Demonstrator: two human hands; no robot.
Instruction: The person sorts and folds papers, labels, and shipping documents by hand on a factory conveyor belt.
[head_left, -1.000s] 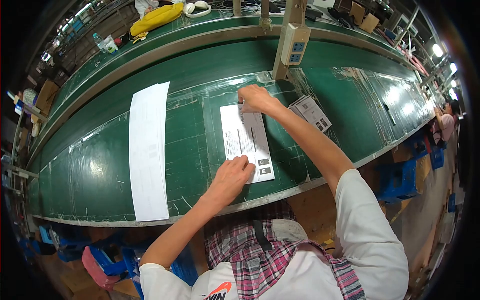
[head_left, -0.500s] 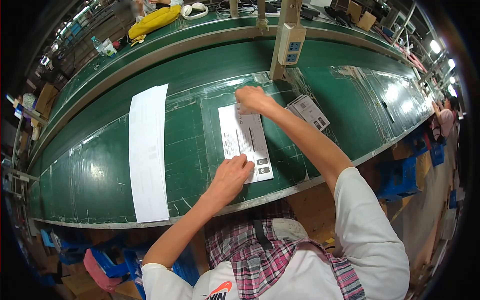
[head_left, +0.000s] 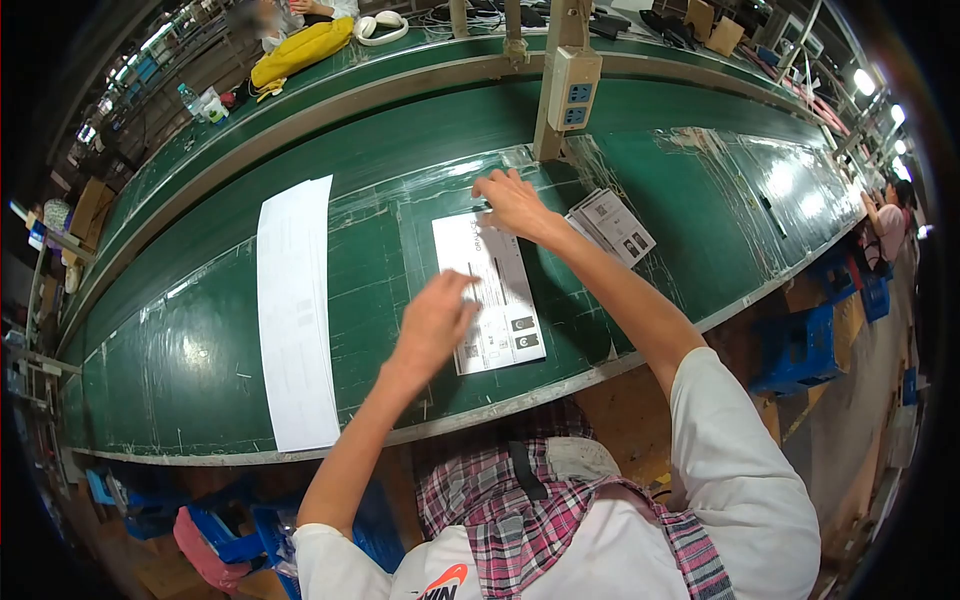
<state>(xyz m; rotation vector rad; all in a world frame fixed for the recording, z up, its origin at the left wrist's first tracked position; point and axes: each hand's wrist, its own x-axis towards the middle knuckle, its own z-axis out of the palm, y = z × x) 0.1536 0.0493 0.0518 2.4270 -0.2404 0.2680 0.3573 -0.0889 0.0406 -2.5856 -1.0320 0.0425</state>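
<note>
A white printed sheet lies flat on the green work surface in front of me. My right hand rests at the sheet's far edge with the fingers spread. Over the sheet's left side, my left hand is raised above the paper, fingers loosely curled and holding nothing, slightly blurred. A small stack of folded printed leaflets lies just right of my right hand.
A long white paper strip lies to the left. A post with a power strip stands behind the sheet. A yellow bag, white headphones and a bottle sit on the far side. Another person stands at far right.
My left hand has lifted off the sheet's near right part and moved left and up. My right hand has opened its fingers at the far edge. The sheet stays flat.
</note>
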